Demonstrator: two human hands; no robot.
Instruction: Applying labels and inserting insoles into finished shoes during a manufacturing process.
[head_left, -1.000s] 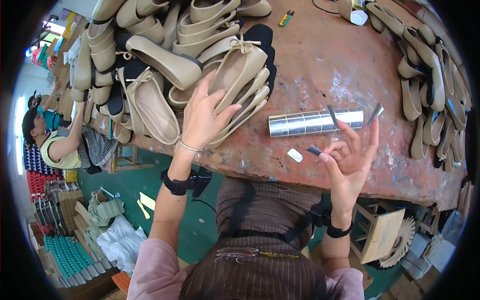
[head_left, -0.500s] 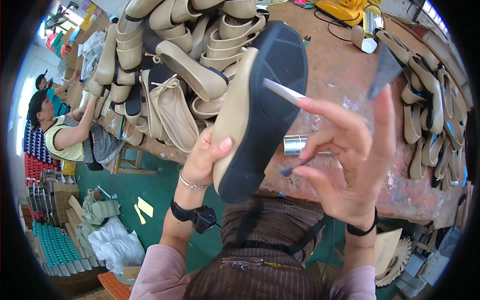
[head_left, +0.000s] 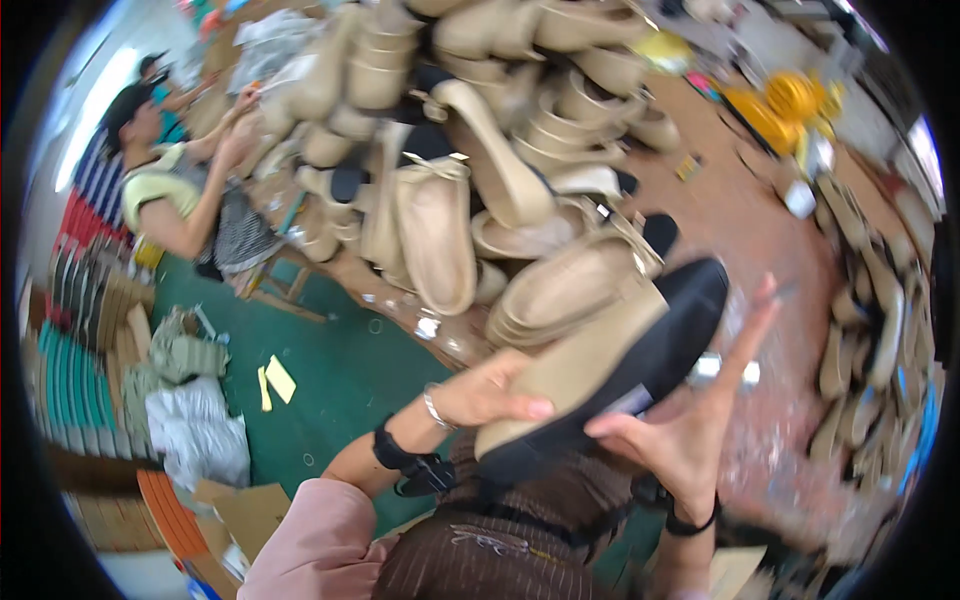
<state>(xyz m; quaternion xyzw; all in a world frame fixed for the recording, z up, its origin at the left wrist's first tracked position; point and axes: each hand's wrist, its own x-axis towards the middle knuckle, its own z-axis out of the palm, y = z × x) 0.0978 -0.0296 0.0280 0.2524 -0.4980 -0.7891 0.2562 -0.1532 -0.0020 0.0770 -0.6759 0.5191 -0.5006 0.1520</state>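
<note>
My left hand (head_left: 492,396) grips a beige flat shoe (head_left: 585,372) by its heel end, thumb along the side. The shoe is tilted, its black sole (head_left: 672,340) facing right and its toe pointing up and away. A small pale patch (head_left: 634,401) shows on the sole beside my right thumb. My right hand (head_left: 690,430) is at the sole's right edge with thumb and fingers spread; the thumb touches or nearly touches the sole. A small greyish piece (head_left: 785,291), blurred, shows by its raised fingertip. Close beyond the held shoe lies another beige shoe (head_left: 560,292).
A heap of beige shoes (head_left: 432,235) covers the table's left and far part. More shoes (head_left: 862,330) lie along the right side. A yellow machine (head_left: 785,105) with a cable stands at the back right. At the far left a co-worker (head_left: 175,200) handles shoes.
The held shoe has come lower and right, tipping over to the right. My right thumb has moved onto or beside the sole; the white strip is no longer at my fingertip. The view has shifted.
</note>
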